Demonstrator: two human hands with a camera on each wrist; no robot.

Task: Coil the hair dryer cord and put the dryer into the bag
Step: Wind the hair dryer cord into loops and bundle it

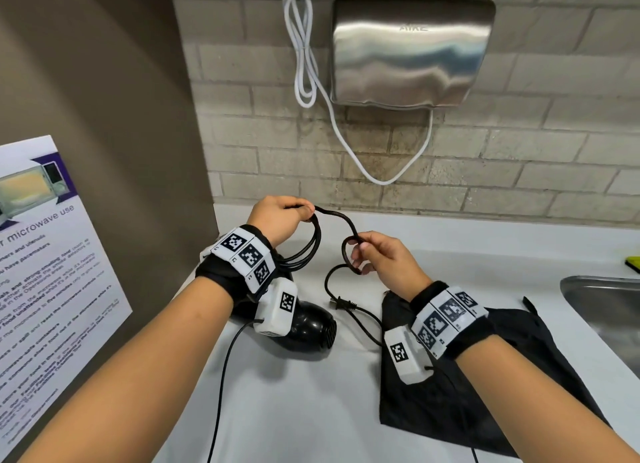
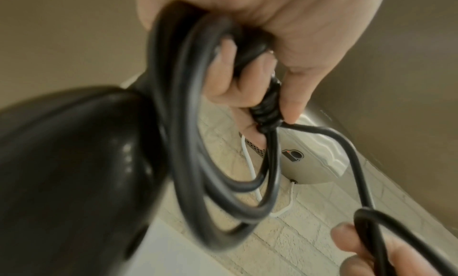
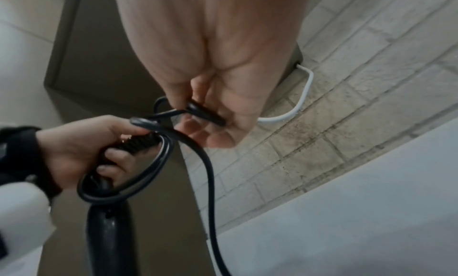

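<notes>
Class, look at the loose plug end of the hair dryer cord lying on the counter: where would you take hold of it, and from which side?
Grip the plug by its moulded black body, just behind the prongs, coming from above. It lies flat on the counter between the hair dryer and the bag, so its sides are open to a pinch from the fingers. Probably the right hand is nearer.

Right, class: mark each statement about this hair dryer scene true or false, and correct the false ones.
1. The left hand holds several loops of the black cord. True.
2. The hair dryer is already inside the bag. False: it is outside the bag, which lies flat on the counter.
3. The right hand pinches a fresh loop of cord. True.
4. The plug is in the wall socket. False: it hangs free over the counter.
5. The bag is white. False: it is black.
</notes>
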